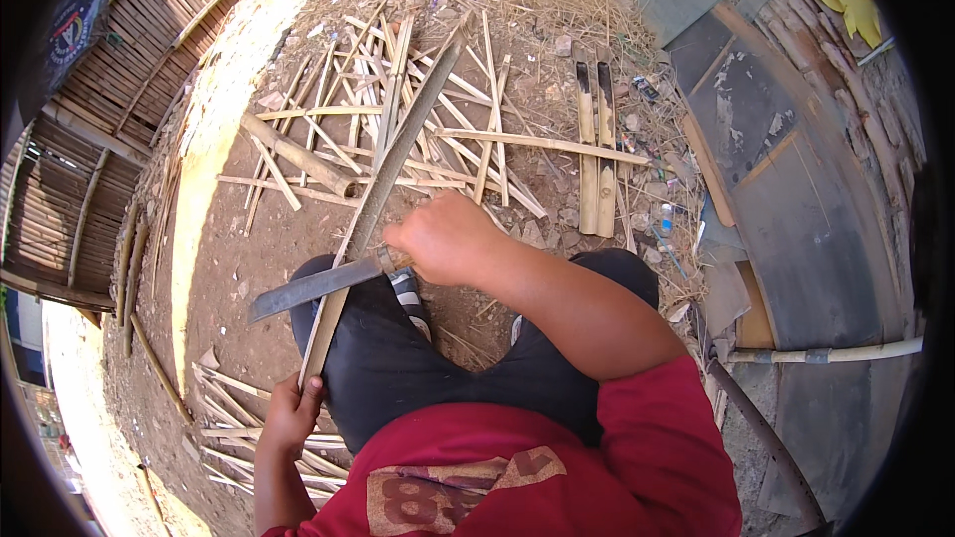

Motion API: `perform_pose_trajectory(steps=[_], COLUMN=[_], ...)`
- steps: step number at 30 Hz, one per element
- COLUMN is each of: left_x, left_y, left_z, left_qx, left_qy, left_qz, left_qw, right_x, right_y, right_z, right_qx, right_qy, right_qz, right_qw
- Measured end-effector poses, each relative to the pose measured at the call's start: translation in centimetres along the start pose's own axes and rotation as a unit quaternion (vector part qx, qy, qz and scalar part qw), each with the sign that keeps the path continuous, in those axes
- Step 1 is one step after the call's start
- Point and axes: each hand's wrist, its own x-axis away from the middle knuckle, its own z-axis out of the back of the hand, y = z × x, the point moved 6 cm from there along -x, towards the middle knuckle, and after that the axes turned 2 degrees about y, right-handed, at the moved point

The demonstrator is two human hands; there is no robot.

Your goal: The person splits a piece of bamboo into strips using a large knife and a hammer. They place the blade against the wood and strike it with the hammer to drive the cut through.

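A long split half of bamboo (pixel 398 154) slants up and away from my left thigh over the dirt ground, its hollow side showing. My left hand (pixel 290 416) is closed round its near end, thumb on top. In my right hand (pixel 445 236) is the handle of a machete (pixel 308 290), the fingers wrapped round it. The dark broad blade lies across the bamboo above my left knee and points left. From this view I cannot tell whether its edge cuts into the bamboo.
Split bamboo strips (pixel 477 134) lie scattered ahead; more strips (pixel 234 428) lie by my left hand. An uncut bamboo pole (pixel 303 154) rests left of the held piece. Two half-pipes (pixel 597 164) lie at right. Dark boards (pixel 786 199) stand far right, a woven bamboo wall (pixel 149 50) far left.
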Motion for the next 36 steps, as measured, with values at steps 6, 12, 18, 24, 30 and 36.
perform_pose_trajectory(steps=[6,12,18,24,30,36], left_x=[0.0,0.5,-0.1,-0.7,-0.9,-0.8], left_y=[0.7,1.6,-0.3,-0.2,-1.4,-1.7], left_z=[0.2,-0.1,0.5,0.3,0.2,0.7], left_qx=[-0.062,0.015,-0.043,-0.047,0.115,0.044], left_qy=[0.022,-0.005,0.007,0.015,-0.04,-0.027], left_qz=[-0.028,0.032,-0.027,-0.038,-0.06,-0.071], left_qw=[0.997,0.999,0.999,0.998,0.991,0.996], right_x=[1.4,1.7,0.1,2.3,2.5,1.0], right_y=[13.0,10.8,1.5,14.8,10.9,3.1], right_z=[1.4,-0.2,0.2,1.4,2.4,1.8], right_qx=[-0.059,-0.067,-0.009,-0.099,-0.095,-0.028], right_qy=[0.07,0.073,-0.027,0.122,0.091,-0.018], right_qz=[-0.284,-0.217,0.013,-0.291,-0.242,0.014], right_qw=[0.954,0.971,0.999,0.944,0.961,0.999])
